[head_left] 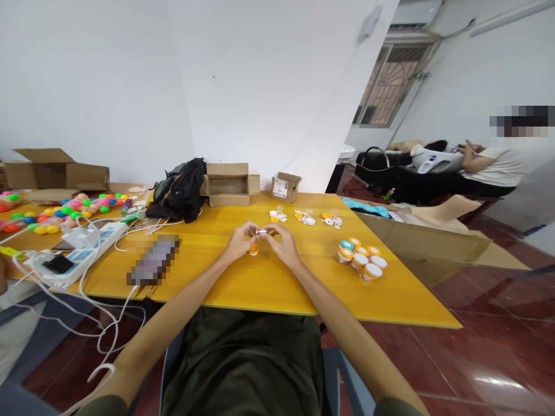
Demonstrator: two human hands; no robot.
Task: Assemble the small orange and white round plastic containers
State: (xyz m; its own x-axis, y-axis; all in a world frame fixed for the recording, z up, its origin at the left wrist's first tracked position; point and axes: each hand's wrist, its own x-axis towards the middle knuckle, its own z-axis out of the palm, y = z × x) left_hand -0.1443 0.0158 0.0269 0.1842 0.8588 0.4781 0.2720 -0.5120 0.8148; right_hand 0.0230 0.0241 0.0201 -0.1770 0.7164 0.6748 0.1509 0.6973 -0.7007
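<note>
My left hand [240, 240] and my right hand [282, 241] meet over the yellow table [269, 283], fingers pinched together on a small white part [261, 231] held between them. Just below the hands a small orange cap [254, 249] lies on the table. Several little jars with orange and teal lids [362, 259] stand to the right of my right hand. Beyond the hands lie small piles of white and orange parts [306, 218].
A black bag [182, 190] and open cardboard boxes [228, 184] sit at the back of the table. White power strips with cables [82, 245] and bright plastic balls [65, 211] lie to the left. Another person [498, 164] sits far right.
</note>
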